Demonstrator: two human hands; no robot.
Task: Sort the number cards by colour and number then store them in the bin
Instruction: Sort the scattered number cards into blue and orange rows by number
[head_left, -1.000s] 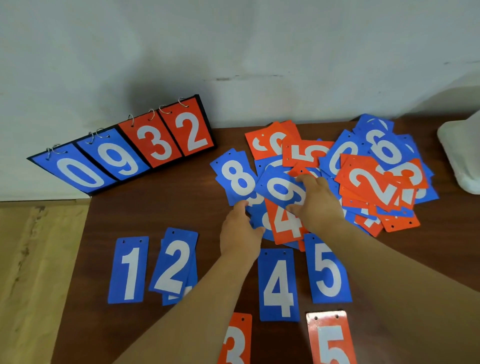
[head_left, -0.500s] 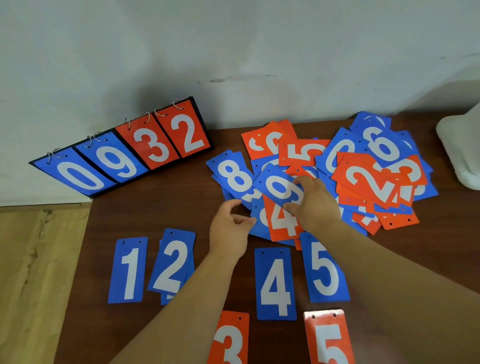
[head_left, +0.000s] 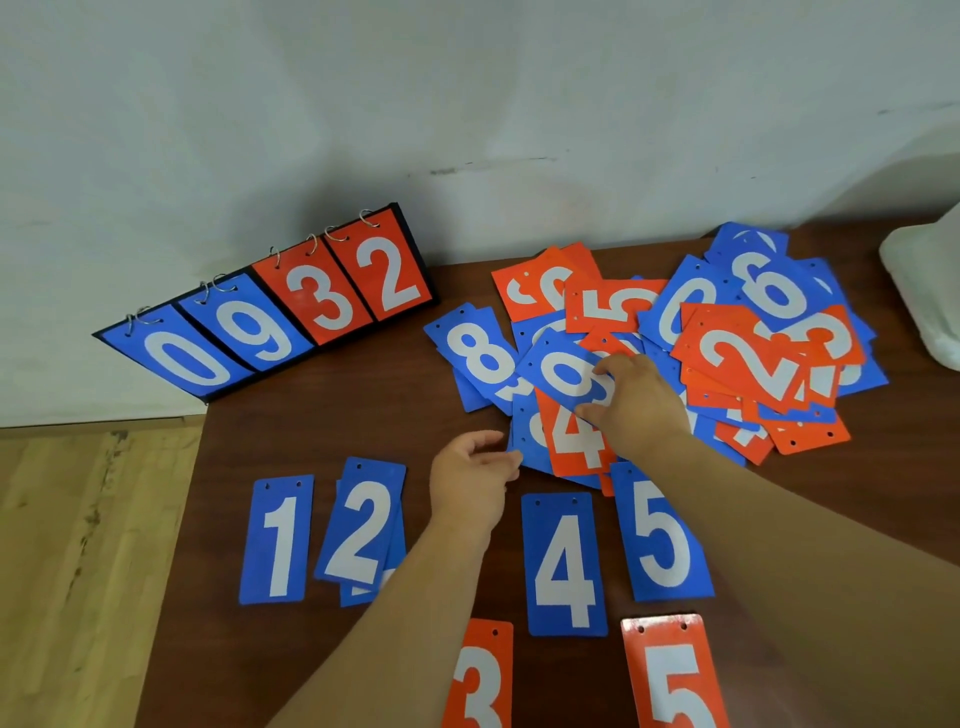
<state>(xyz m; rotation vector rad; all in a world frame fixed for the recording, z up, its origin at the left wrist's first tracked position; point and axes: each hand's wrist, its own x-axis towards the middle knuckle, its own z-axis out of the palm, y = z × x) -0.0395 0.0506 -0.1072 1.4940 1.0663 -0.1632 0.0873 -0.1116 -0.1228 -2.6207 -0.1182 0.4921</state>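
A loose pile of blue and orange number cards (head_left: 737, 358) covers the back right of the brown table (head_left: 322, 431). My right hand (head_left: 639, 400) pinches a blue 9 card (head_left: 561, 371) lying on top of an orange 4 card (head_left: 574, 441). My left hand (head_left: 475, 470) hovers beside the pile's left edge, fingers loosely apart, holding nothing. In front lie sorted cards: blue 1 (head_left: 278, 540), blue 2 on another blue card (head_left: 361, 525), blue 4 (head_left: 565, 564), blue 5 (head_left: 660, 535), orange 3 (head_left: 480, 675), orange 5 (head_left: 672, 675).
A flip scoreboard (head_left: 270, 312) showing 0 9 3 2 leans against the white wall at the table's back left. A white plastic container (head_left: 924, 291) stands at the right edge. Wooden floor (head_left: 78, 545) lies beyond the table's left edge.
My left hand has drawn back from the pile toward me and to the left. My right hand has stayed on the blue 9 card and shifted it slightly.
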